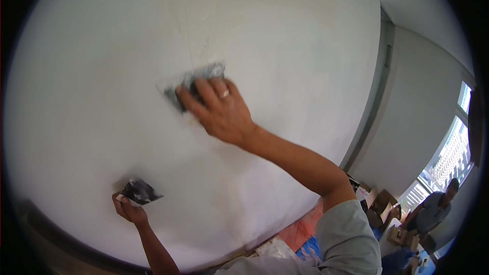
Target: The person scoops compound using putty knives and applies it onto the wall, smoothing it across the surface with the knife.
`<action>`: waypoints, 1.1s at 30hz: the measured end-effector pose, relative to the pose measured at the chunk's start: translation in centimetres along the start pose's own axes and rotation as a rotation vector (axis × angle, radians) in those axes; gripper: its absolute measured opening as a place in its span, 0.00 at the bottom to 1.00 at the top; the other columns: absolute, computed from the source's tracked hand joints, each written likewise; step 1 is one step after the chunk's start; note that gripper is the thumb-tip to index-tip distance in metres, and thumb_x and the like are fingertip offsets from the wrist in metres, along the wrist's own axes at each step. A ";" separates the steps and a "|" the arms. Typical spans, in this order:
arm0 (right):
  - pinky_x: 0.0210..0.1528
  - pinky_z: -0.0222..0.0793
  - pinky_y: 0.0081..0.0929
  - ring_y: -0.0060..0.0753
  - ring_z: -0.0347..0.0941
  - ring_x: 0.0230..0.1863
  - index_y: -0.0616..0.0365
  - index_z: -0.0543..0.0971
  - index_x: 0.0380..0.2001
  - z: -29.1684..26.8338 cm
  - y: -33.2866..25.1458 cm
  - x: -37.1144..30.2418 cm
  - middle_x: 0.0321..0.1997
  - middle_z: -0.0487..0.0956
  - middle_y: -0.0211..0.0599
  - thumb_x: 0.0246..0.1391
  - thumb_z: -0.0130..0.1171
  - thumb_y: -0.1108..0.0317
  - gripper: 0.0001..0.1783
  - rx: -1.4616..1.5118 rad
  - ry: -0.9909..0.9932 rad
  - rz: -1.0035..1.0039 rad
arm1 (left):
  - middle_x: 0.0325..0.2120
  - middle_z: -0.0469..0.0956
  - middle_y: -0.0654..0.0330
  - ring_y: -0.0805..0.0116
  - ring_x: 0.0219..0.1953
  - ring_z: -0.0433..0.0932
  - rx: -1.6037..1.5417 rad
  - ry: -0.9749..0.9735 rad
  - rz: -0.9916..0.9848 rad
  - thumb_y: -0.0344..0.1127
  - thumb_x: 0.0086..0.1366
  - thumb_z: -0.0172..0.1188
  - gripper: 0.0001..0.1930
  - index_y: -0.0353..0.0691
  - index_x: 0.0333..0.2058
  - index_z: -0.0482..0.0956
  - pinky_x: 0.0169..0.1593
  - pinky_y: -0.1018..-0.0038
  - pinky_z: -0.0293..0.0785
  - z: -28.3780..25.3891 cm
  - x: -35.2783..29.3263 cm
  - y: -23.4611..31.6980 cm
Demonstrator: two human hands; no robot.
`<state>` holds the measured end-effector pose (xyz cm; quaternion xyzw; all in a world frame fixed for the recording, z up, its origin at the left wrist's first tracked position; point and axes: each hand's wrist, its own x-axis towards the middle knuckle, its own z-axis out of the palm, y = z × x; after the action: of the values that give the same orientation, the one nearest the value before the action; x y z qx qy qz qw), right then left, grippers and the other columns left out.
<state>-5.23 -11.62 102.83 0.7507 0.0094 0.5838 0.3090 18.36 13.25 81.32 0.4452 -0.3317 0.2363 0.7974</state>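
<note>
A pale wall fills most of the view, with a thin dark crack running down its upper middle. My right hand, a ring on one finger, grips a broad putty knife whose blade lies against the wall just under that crack. The blade is smeared with whitish filler and slightly blurred. Lower left, my left hand is closed round a second, dark flat scraper blade with white filler on it. This one is held in front of the wall; I cannot tell whether it touches.
Red sheeting and blue sheeting lie along the wall's foot. Cardboard boxes are piled at lower right, near another person in grey by a bright window. A grey door frame edges the wall.
</note>
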 end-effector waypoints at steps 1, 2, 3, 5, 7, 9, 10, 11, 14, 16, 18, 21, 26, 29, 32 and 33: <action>0.47 0.70 0.43 0.42 0.70 0.47 0.47 0.75 0.59 -0.5 -1.0 -1.4 0.53 0.72 0.41 0.46 0.60 0.73 0.32 0.019 -0.026 -0.032 | 0.30 0.70 0.64 0.74 0.35 0.68 0.006 -0.003 -0.007 0.52 0.70 0.53 0.21 0.35 0.36 0.71 0.43 0.74 0.66 -0.1 -0.1 0.0; 0.47 0.70 0.43 0.42 0.70 0.47 0.47 0.75 0.59 -1.6 -1.6 -2.0 0.53 0.72 0.41 0.46 0.60 0.73 0.32 0.023 -0.027 -0.032 | 0.30 0.70 0.64 0.74 0.35 0.67 0.026 -0.008 0.020 0.51 0.70 0.53 0.21 0.35 0.36 0.71 0.42 0.74 0.66 -0.4 0.0 -0.2; 0.47 0.70 0.43 0.41 0.71 0.47 0.49 0.75 0.58 -2.7 -1.6 -2.2 0.51 0.73 0.41 0.50 0.59 0.68 0.28 -0.031 -0.055 -0.004 | 0.30 0.69 0.65 0.74 0.35 0.67 0.046 -0.009 0.053 0.50 0.70 0.53 0.20 0.35 0.36 0.71 0.42 0.74 0.65 -0.4 0.4 -0.4; 0.42 0.70 0.41 0.37 0.74 0.44 0.50 0.77 0.53 -4.5 0.5 -1.7 0.46 0.76 0.35 0.53 0.58 0.64 0.22 -0.119 -0.126 0.159 | 0.29 0.68 0.65 0.75 0.34 0.65 -0.022 -0.025 0.015 0.49 0.70 0.52 0.19 0.35 0.36 0.70 0.42 0.75 0.64 -0.7 0.5 -0.2; 0.38 0.69 0.41 0.43 0.77 0.39 0.51 0.78 0.48 -6.6 4.8 1.3 0.40 0.79 0.38 0.61 0.56 0.62 0.14 -0.271 -0.053 0.521 | 0.29 0.68 0.66 0.76 0.34 0.64 0.042 -0.048 0.044 0.49 0.70 0.53 0.19 0.35 0.36 0.70 0.41 0.76 0.63 -0.8 0.6 0.0; 0.35 0.74 0.45 0.49 0.78 0.38 0.57 0.79 0.45 -7.3 11.3 2.8 0.40 0.80 0.44 0.65 0.54 0.59 0.15 -0.362 0.175 0.614 | 0.29 0.68 0.66 0.76 0.34 0.64 0.031 -0.061 0.026 0.49 0.70 0.53 0.19 0.35 0.37 0.70 0.41 0.77 0.63 -0.1 0.5 -0.1; 0.35 0.75 0.47 0.50 0.78 0.41 0.59 0.80 0.44 -7.3 13.2 3.5 0.42 0.80 0.45 0.66 0.53 0.58 0.16 -0.392 0.145 0.741 | 0.29 0.68 0.66 0.76 0.34 0.64 0.026 -0.065 0.015 0.49 0.70 0.52 0.18 0.35 0.37 0.70 0.41 0.77 0.63 0.1 0.4 -0.1; 0.35 0.75 0.47 0.50 0.78 0.41 0.59 0.80 0.44 -6.4 14.0 4.4 0.42 0.80 0.45 0.66 0.53 0.58 0.16 -0.383 0.143 0.744 | 0.29 0.68 0.66 0.76 0.34 0.64 0.035 -0.062 0.017 0.49 0.70 0.52 0.18 0.35 0.37 0.70 0.41 0.77 0.63 0.1 0.4 0.0; 0.35 0.76 0.47 0.51 0.78 0.43 0.59 0.80 0.44 -4.0 12.4 7.2 0.43 0.79 0.45 0.64 0.53 0.58 0.16 -0.352 0.136 0.749 | 0.28 0.68 0.67 0.77 0.33 0.64 0.004 -0.053 0.037 0.47 0.69 0.52 0.17 0.36 0.36 0.71 0.41 0.78 0.62 -0.2 0.5 0.0; 0.35 0.76 0.44 0.50 0.77 0.44 0.60 0.80 0.43 -1.9 7.8 9.0 0.43 0.78 0.46 0.58 0.56 0.61 0.15 -0.296 0.137 0.589 | 0.28 0.68 0.67 0.77 0.33 0.64 0.012 -0.036 0.040 0.46 0.69 0.52 0.16 0.36 0.36 0.71 0.40 0.78 0.62 -0.1 0.5 0.2; 0.35 0.75 0.39 0.47 0.77 0.44 0.60 0.80 0.42 -0.3 3.4 9.3 0.41 0.77 0.44 0.53 0.58 0.65 0.15 -0.247 0.123 0.365 | 0.28 0.68 0.67 0.77 0.33 0.64 0.006 -0.025 0.037 0.46 0.69 0.52 0.16 0.36 0.36 0.71 0.40 0.78 0.62 0.3 0.5 -0.1; 0.34 0.72 0.33 0.43 0.76 0.42 0.61 0.79 0.42 -0.8 -2.0 6.9 0.38 0.73 0.42 0.50 0.59 0.68 0.15 -0.184 0.108 0.048 | 0.28 0.69 0.67 0.78 0.33 0.64 0.014 -0.036 0.025 0.45 0.69 0.51 0.15 0.35 0.35 0.71 0.40 0.78 0.61 -0.4 0.6 -0.2; 0.33 0.72 0.35 0.41 0.77 0.42 0.54 0.80 0.43 -4.5 -1.7 6.9 0.39 0.76 0.37 0.50 0.59 0.69 0.15 -0.045 -0.043 -0.017 | 0.27 0.67 0.68 0.79 0.32 0.63 -0.036 -0.075 0.013 0.42 0.70 0.50 0.13 0.37 0.34 0.69 0.39 0.80 0.61 -0.2 0.7 0.1; 0.34 0.73 0.37 0.37 0.77 0.37 0.42 0.83 0.47 -6.1 4.2 13.5 0.39 0.80 0.28 0.53 0.58 0.72 0.18 -0.149 0.138 -0.089 | 0.27 0.67 0.69 0.80 0.32 0.62 -0.084 -0.100 -0.013 0.40 0.71 0.50 0.11 0.37 0.34 0.68 0.40 0.80 0.60 0.1 0.5 0.0; 0.55 0.72 0.40 0.41 0.77 0.49 0.51 0.83 0.49 -6.1 7.9 18.9 0.48 0.83 0.38 0.66 0.51 0.69 0.14 -0.285 0.121 -0.095 | 0.27 0.67 0.69 0.80 0.32 0.62 -0.114 -0.086 -0.038 0.38 0.71 0.49 0.10 0.37 0.34 0.68 0.40 0.81 0.60 -0.1 0.4 -0.2; 0.54 0.72 0.39 0.39 0.78 0.49 0.51 0.84 0.47 -5.5 8.6 19.8 0.46 0.84 0.36 0.66 0.52 0.69 0.13 -0.320 0.187 -0.139 | 0.27 0.67 0.69 0.80 0.32 0.62 -0.123 -0.077 -0.040 0.37 0.71 0.48 0.10 0.37 0.34 0.68 0.40 0.81 0.60 -0.2 0.4 -0.6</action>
<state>-6.75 -8.70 124.83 0.6319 -0.0029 0.6224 0.4618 19.02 13.14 81.21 0.4108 -0.3670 0.1822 0.8145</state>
